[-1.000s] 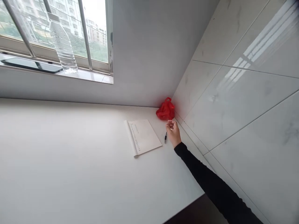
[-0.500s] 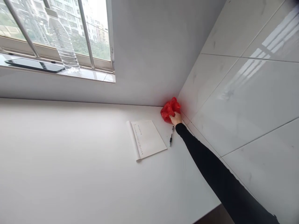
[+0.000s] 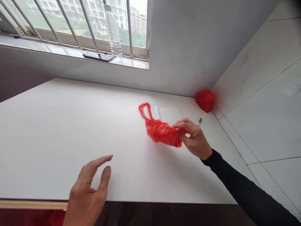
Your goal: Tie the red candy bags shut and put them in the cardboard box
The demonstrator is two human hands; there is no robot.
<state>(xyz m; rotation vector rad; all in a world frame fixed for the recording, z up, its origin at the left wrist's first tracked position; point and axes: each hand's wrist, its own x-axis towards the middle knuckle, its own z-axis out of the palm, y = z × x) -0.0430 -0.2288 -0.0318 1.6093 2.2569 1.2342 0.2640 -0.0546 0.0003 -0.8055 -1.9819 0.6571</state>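
My right hand [image 3: 194,138] is closed on one end of a red plastic bag [image 3: 162,133], which hangs above the white table. A loop handle of the bag sticks up at its left end. My left hand [image 3: 90,185] is at the near edge of the table, thumb and fingers apart, holding nothing. Behind the bag lies a notebook [image 3: 170,113] with writing on its page, partly covered by the bag and my right hand. A pen [image 3: 199,121] lies to the right of the notebook, also partly hidden.
A second red plastic bag [image 3: 205,101] sits in the back right corner against the tiled wall [image 3: 265,100]. On the sill of the barred window stand a clear water bottle [image 3: 114,36] and a dark phone or tablet [image 3: 97,56]. The white table [image 3: 82,125] ends at a near edge.
My right hand has come away from the corner towards me with a red bag, leaving another there. My left hand has entered at the lower left. The view has swung left.
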